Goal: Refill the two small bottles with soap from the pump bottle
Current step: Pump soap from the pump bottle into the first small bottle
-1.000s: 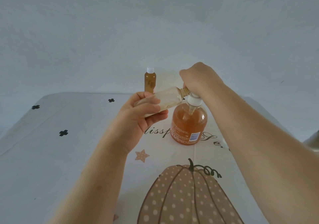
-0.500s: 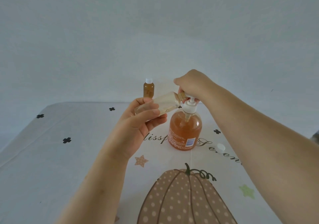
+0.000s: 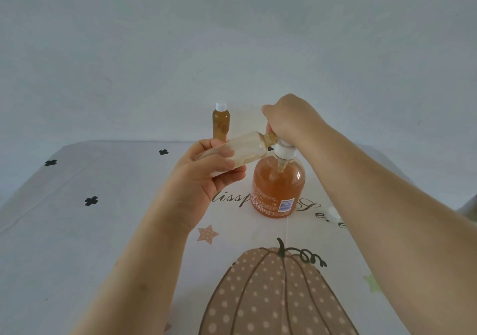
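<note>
The pump bottle point(image 3: 277, 187) of orange soap stands on the table at the middle. My right hand point(image 3: 289, 120) is curled over its white pump head, which is pressed low against the collar. My left hand point(image 3: 204, 177) grips a small uncapped bottle point(image 3: 245, 148), tilted almost flat, its open neck held at the pump spout under my right hand. Its inside is smeared with pale soap. A second small bottle point(image 3: 221, 123), full of amber soap and capped white, stands upright behind at the table's far edge.
A small white cap point(image 3: 333, 214) lies on the tablecloth point(image 3: 77, 231) right of the pump bottle, partly behind my right forearm. The cloth shows a pumpkin print point(image 3: 271, 296) near me. A plain wall rises behind the table.
My right hand has pushed the pump head back down after it rose half a second ago. The small bottle stays at the spout. The view shifted slightly.
</note>
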Tool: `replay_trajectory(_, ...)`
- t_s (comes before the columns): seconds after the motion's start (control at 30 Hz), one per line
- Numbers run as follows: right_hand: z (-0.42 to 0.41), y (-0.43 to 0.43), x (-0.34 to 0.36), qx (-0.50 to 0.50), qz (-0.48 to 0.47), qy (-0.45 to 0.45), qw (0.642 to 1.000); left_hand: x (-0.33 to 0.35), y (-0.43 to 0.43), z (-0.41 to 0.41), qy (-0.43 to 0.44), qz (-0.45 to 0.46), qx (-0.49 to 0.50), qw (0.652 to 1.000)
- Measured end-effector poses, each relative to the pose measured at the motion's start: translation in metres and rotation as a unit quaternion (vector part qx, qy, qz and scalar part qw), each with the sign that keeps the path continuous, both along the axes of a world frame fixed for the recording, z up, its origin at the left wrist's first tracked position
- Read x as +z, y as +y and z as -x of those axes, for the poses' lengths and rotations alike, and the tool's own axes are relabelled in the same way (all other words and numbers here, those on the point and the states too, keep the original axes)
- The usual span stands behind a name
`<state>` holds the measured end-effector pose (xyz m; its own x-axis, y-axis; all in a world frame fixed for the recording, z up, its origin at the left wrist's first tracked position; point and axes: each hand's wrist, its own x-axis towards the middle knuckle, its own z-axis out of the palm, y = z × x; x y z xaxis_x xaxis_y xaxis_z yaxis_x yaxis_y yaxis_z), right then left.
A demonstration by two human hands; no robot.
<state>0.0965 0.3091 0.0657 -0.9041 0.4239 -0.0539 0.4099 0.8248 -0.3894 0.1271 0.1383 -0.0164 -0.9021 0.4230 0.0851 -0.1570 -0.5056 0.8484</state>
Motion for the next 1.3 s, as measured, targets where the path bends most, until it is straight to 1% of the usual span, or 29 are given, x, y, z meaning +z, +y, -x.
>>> replay_trajectory(0.3, -0.009, -0.001, 0.005, -0.019, 0.052, 0.037, 0.998, 0.005, -0.001, -0.005, 0.018, -0.002, 0.008, 1.000)
replay_trajectory(0.5, -0.015, -0.003, 0.021, 0.007, 0.069, 0.036, 0.997, 0.007, -0.001, -0.007, 0.034, -0.030, 0.001, 0.999)
replay_trajectory(0.63, -0.013, 0.002, 0.015, 0.015, 0.086, 0.073, 0.994, 0.007, -0.002, -0.007, 0.030, -0.026, -0.004, 0.999)
replay_trajectory(0.73, -0.012, 0.001, 0.015, -0.004, 0.064, 0.039, 0.997, 0.006, -0.002, -0.007, 0.019, -0.022, -0.005, 1.000)
replay_trajectory(0.83, -0.011, -0.002, 0.017, -0.020, 0.068, 0.031, 0.997, 0.006, -0.002, -0.006, 0.015, -0.018, -0.003, 1.000)
replay_trajectory(0.93, -0.005, -0.001, 0.012, -0.016, 0.050, 0.021, 0.998, 0.004, -0.001, -0.005, 0.015, -0.015, 0.004, 1.000)
replay_trajectory(1.0, -0.003, 0.002, 0.007, -0.015, 0.037, 0.021, 0.999, 0.004, -0.001, -0.004, 0.020, -0.011, 0.010, 1.000)
replay_trajectory(1.1, -0.001, 0.006, -0.003, -0.006, 0.040, 0.044, 0.998, 0.002, -0.001, -0.002, 0.021, 0.002, 0.014, 1.000)
replay_trajectory(1.2, -0.003, 0.004, -0.002, -0.009, 0.040, 0.038, 0.998, 0.001, -0.001, -0.001, 0.012, 0.002, 0.010, 1.000)
replay_trajectory(1.3, -0.004, 0.004, 0.000, -0.017, 0.065, 0.049, 0.997, 0.001, -0.001, -0.001, 0.012, 0.000, 0.007, 1.000)
